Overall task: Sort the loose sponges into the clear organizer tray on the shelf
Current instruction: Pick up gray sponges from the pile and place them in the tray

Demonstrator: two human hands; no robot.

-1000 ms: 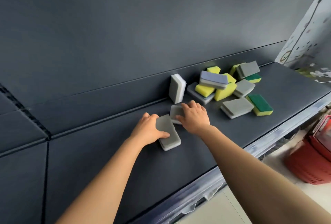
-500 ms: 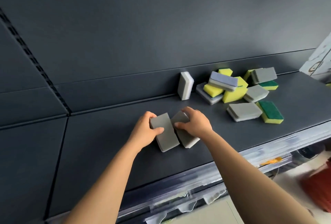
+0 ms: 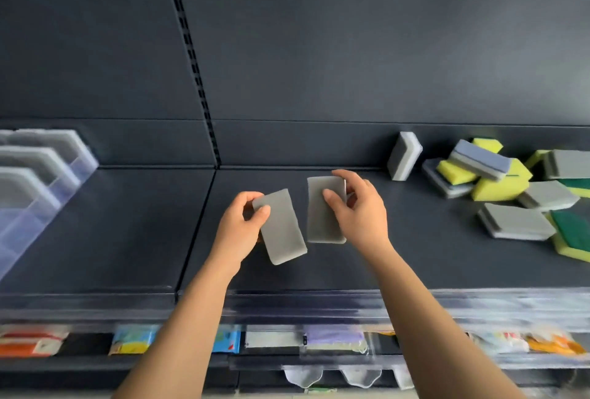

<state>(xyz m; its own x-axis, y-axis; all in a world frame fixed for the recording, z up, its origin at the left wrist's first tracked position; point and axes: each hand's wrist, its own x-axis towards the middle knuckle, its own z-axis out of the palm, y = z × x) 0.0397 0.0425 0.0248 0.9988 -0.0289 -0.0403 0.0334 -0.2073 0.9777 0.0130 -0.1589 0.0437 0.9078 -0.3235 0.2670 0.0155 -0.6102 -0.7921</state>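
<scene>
two hands, left hand [image 3: 238, 229] and right hand [image 3: 362, 216], each pinch a grey sponge [image 3: 285, 229]; clear tray [image 3: 75, 161] blurred, cut off.

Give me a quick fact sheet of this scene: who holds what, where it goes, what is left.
Left hand: grips a grey sponge over the shelf
Right hand: pinches a second grey sponge beside it
Tray: clear organizer tray at far left of the shelf, blurred
Left to sort: loose pile of yellow, green and grey sponges at right
Below: packaged goods
</scene>
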